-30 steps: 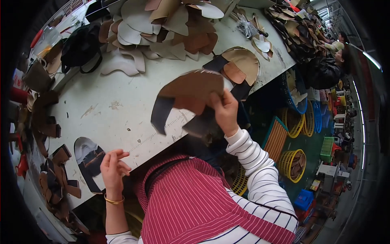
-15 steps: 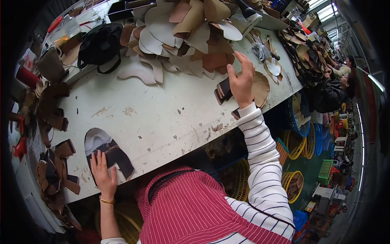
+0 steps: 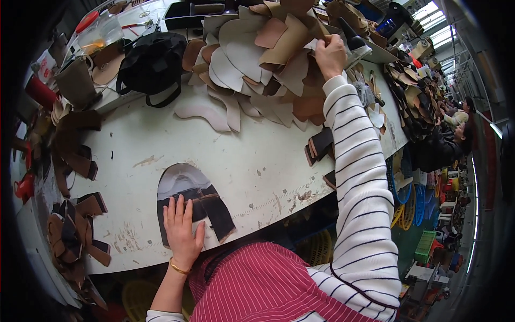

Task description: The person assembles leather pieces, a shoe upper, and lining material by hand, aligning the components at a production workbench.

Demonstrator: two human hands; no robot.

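My left hand [image 3: 182, 228] lies with its fingers stretched flat on a horseshoe-shaped shoe upper [image 3: 217, 214]. The upper is black, with a pale grey patch at its rounded end, and rests near the table's front edge. Across the table, my right hand [image 3: 331, 55] has its fingers bent closed at the right side of a heap of cut leather pieces [image 3: 236, 51]. It pinches the edge of a whitish leather piece, partly hidden by the fingers. The heap mixes white, tan and brown pieces, overlapping loosely.
A black bag [image 3: 152, 64] sits left of the heap. Stacked dark brown pieces [image 3: 78, 231] line the table's left edge. Small dark stacked pieces [image 3: 319, 145] lie beside my right sleeve. Yellow and blue baskets [image 3: 410, 206] stand below on the right, and people [image 3: 437, 142] are farther off.
My right hand has moved from above the table's right part up to the heap, and its fingers have closed there. My left hand stays on the upper. The whole view has shifted.
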